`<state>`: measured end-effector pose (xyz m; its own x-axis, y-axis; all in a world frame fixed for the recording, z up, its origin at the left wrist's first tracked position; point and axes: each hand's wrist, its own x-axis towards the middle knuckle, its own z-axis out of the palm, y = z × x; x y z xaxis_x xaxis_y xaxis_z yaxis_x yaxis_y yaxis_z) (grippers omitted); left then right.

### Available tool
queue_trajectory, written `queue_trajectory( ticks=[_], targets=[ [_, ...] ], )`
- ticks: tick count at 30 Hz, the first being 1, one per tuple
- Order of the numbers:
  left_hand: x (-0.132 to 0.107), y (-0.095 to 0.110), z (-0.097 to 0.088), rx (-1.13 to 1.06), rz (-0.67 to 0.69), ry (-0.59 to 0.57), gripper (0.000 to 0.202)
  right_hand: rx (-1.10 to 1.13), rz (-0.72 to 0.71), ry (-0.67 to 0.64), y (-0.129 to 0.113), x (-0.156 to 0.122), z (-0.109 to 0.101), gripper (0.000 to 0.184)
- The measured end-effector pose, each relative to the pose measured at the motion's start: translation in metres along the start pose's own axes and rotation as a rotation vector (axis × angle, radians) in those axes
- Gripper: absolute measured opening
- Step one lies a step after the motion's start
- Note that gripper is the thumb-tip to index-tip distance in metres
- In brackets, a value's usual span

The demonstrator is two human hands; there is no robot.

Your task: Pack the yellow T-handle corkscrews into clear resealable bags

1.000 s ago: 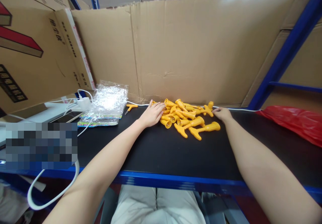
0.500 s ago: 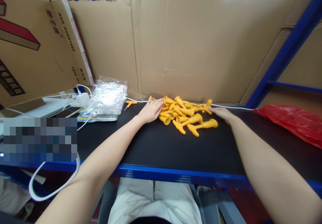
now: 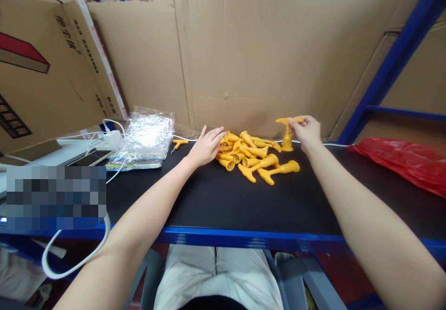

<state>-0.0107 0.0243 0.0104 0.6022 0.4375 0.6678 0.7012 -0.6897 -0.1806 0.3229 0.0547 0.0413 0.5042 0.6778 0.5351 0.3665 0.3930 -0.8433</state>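
Observation:
Several yellow corkscrews (image 3: 258,153) with T-shaped handles and bell-shaped bases lie in a loose pile on the black tabletop (image 3: 244,205). My left hand (image 3: 205,147) rests against the pile's left edge, fingers stretched out. At the far right end of the pile, my right hand (image 3: 307,130) pinches the handle of an upright corkscrew (image 3: 287,138), whose bell end points down at the table. Left of my left hand lies a lone yellow T-handle (image 3: 180,143) with its bare metal spiral showing.
Clear plastic bags (image 3: 146,136) lie left, beside a white charger (image 3: 113,139), its cables and a phone (image 3: 91,158). A red plastic bag (image 3: 400,159) is at the right. A cardboard wall (image 3: 251,64) backs the table; a blue post (image 3: 386,59) slants at right.
My right hand has brought one corkscrew from tilted to upright and now grips its handle higher up. My left hand has barely moved beside the pile.

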Motion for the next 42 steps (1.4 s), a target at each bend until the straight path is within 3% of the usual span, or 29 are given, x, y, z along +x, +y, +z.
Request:
queue_trajectory(
  ticks=[4,8,11,15,24,29,34,42],
  targets=[
    [0.004,-0.001,-0.002,0.026,0.046,0.091,0.048,0.032,-0.357,-0.037,-0.031,-0.015,0.014,0.032],
    [0.009,0.003,-0.003,0.075,0.121,0.215,0.048,0.081,-0.508,-0.245,-0.06,-0.048,0.031,0.033],
    [0.013,0.01,-0.004,0.087,0.157,0.264,0.048,0.138,-0.498,-0.437,-0.074,-0.076,0.045,0.031],
    [0.014,0.018,-0.004,0.049,0.185,0.187,0.052,0.185,-0.421,-0.624,-0.081,-0.104,0.057,0.028],
    [0.011,0.019,0.0,0.221,0.154,0.041,0.056,0.098,-0.36,-0.845,-0.078,-0.111,0.059,0.032],
    [0.011,0.019,-0.003,0.324,0.143,-0.028,0.051,-0.078,-0.401,-0.872,-0.08,-0.111,0.054,0.033],
    [0.01,0.02,-0.007,0.343,0.046,-0.008,0.047,-0.4,-0.465,-0.91,-0.079,-0.109,0.049,0.023],
    [0.011,0.02,-0.008,0.348,-0.076,0.008,0.047,-0.707,-0.624,-0.788,-0.081,-0.104,0.048,0.026]
  ],
)
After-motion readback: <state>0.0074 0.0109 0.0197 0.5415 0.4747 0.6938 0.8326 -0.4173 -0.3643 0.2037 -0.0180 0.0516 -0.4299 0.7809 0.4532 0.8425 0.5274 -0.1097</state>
